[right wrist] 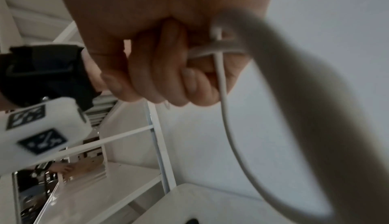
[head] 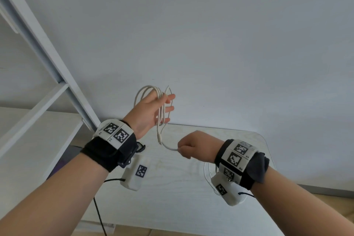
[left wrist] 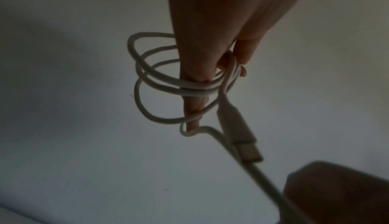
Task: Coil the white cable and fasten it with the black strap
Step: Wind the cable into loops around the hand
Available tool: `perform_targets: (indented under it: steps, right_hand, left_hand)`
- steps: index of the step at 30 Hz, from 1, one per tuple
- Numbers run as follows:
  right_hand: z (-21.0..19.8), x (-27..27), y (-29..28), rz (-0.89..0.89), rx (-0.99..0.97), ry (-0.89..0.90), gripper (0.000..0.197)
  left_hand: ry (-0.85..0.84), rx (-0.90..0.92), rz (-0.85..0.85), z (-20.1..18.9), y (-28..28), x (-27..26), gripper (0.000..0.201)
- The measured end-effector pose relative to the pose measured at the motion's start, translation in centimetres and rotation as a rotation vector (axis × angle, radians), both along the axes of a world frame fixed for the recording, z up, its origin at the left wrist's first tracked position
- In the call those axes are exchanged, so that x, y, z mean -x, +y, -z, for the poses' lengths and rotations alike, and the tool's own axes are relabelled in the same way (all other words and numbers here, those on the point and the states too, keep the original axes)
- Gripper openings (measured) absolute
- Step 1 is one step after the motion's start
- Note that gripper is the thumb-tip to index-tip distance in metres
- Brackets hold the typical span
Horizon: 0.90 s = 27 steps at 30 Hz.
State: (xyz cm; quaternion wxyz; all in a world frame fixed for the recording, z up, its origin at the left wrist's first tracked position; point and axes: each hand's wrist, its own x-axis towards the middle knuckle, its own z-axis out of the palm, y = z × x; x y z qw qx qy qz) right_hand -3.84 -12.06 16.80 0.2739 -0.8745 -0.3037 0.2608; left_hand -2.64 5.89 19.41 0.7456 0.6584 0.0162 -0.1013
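The white cable [head: 160, 115] is wound in several loops round my raised left hand [head: 168, 109], whose fingers point straight out to the right. In the left wrist view the loops [left wrist: 197, 90] sit bunched round the digits, and a connector [left wrist: 238, 127] hangs below them. That connector [head: 159, 140] dangles between my hands. My right hand [head: 188, 146] is lower and to the right, fisted on the cable's free run. The right wrist view shows its curled fingers [right wrist: 160, 78] gripping the cable [right wrist: 224, 104]. A small dark shape [right wrist: 191, 221] lies on the table; I cannot tell if it is the strap.
A pale wooden table [head: 191, 197] with rounded corners lies under both hands, against a plain white wall. More white cable [head: 206, 174] curves beside my right wrist. A white shelf frame [head: 47, 59] stands to the left.
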Motion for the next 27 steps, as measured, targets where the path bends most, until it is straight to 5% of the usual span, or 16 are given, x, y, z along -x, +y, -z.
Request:
perform_targets:
  steps: [6,19,27]
  right_hand:
    - [-1.0,-1.1,-1.0,0.098,-0.144,-0.091,0.033]
    - [-1.8,-2.7,-1.6,0.250,-0.440,-0.164,0.036]
    - [-1.0,-4.0,-2.3,0.294,-0.412,-0.186,0.029]
  left_hand:
    - [0.071,-0.176,0.175,0.1,-0.3,1.4,0.017]
    - [0.136,-0.130,0.293,1.1,-0.4,2.5,0.022]
    - [0.125,0.207,0.298,1.0,-0.3,2.3,0.024]
